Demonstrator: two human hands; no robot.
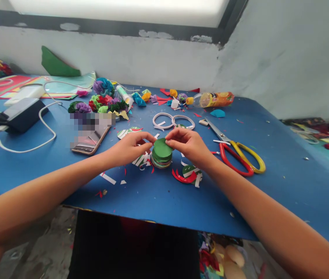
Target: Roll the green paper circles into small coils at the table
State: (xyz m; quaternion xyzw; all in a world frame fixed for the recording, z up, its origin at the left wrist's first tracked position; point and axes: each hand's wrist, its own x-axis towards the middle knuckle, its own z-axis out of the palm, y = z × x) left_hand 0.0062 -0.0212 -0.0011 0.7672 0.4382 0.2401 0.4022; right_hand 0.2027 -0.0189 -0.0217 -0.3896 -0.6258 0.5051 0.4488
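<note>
A round green paper disc (162,148) tops a short round stack (161,163) with pale and coloured edges, near the middle of the blue table. My left hand (131,147) pinches the disc's left edge between thumb and fingers. At the opposite edge, the thumb and index finger of my right hand (190,147) are closed on it too. Striped green-and-white paper pieces (139,159) lie just under my left hand, and red and white paper strips (186,177) lie below my right. Whether the disc is loose or attached to the stack I cannot tell.
Scissors (234,151) with red and yellow handles lie at the right. Two white rings (173,121) sit beyond my hands. A phone (93,137) rests at the left, near a black box (21,116) with a white cable. Behind are paper flowers (103,87) and a bottle (213,99).
</note>
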